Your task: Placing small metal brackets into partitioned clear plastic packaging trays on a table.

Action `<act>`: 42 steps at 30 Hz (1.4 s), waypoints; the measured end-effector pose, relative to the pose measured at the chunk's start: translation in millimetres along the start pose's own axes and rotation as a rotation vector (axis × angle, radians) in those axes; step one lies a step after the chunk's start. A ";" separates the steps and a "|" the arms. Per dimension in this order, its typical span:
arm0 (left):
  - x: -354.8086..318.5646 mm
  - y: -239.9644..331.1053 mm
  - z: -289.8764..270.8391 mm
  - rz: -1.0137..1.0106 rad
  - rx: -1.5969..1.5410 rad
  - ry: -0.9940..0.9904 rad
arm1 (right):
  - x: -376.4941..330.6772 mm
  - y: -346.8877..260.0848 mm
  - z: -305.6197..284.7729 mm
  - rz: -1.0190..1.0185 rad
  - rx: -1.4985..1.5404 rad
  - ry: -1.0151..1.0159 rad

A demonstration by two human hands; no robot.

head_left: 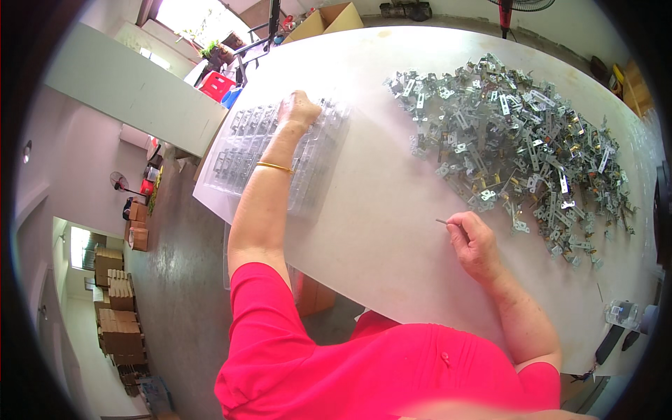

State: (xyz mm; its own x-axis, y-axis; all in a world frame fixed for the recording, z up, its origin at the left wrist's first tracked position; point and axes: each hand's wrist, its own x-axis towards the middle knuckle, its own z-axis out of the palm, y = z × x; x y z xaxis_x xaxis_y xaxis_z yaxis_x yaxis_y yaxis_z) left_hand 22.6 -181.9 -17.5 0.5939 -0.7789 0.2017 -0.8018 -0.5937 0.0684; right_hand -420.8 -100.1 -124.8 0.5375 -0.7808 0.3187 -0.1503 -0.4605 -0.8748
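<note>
My left hand [299, 110] reaches over a clear plastic tray [297, 198] at the left of the white table. Its fingers are curled down at the far part of the tray, and whatever they hold is hidden. Rows of small metal parts [241, 122] lie in the tray's compartments. Over the table's middle, my right hand [473, 245] pinches a thin, short metal rod [442, 221] between thumb and fingers. Beyond and to the right of that hand spreads a large heap of small metal brackets [504, 133], silvery with some brass-coloured bits.
The white table [378, 210] curves away to both sides. At its right edge stands a clear plastic container [623, 315] near a dark strap-like object [609, 344]. An open cardboard box [329, 21] sits past the far edge. Stacked cartons [120, 329] line the floor at left.
</note>
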 end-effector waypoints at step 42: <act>-291.0 112.8 -193.5 1.374 -1.992 -0.344 | -1.5 -0.9 0.3 0.094 0.037 -0.031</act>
State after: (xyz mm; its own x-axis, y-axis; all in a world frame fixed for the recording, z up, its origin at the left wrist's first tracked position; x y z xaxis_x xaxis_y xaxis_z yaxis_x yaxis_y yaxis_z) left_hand -253.5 16.8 120.6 -0.2580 -0.5061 0.8230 0.4485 0.6917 0.5660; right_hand -421.3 -98.4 -124.5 0.5483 -0.8059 0.2234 -0.1706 -0.3693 -0.9135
